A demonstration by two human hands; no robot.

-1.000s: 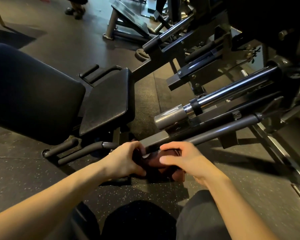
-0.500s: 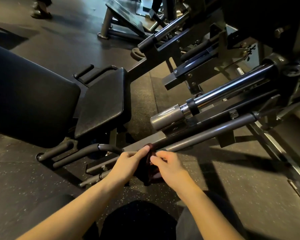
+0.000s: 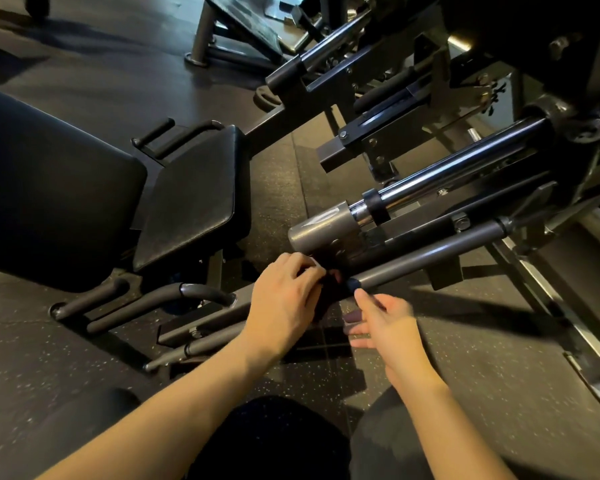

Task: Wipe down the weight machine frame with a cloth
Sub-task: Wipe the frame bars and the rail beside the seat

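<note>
A: Where is the cloth [image 3: 328, 289] now?

B: It is a dark cloth, bunched on the low grey frame bar [image 3: 426, 259] of the weight machine, near the floor [image 3: 465, 358]. The left hand [image 3: 284, 299] grips it there, with curled fingers [image 3: 303, 268] closed around the cloth and pressing it against the bar. Most of the cloth is hidden under this hand, so I cannot tell its full shape.

A: And the right hand [image 3: 385, 323]?

B: It is just beside the cloth, a little lower and to the right. Its fingers are spread and loose, and they hold nothing. The hand is somewhat blurred. The index finger points up toward the dark end of the bar, but I cannot tell if it touches.

A: Which way does the bar run?

B: Its long axis goes diagonally, from the lower left near the hands up to the right, into the dark body of the machine. A chrome rod [image 3: 447, 174] with a grey cylinder end [image 3: 321, 230] lies above it and runs nearly the same way.

A: What else is near?

B: A black padded seat [image 3: 191, 199] and a large black back pad [image 3: 49, 195] stand to the left of the hands. Curved grey handles [image 3: 194, 292] lie under the seat.
</note>
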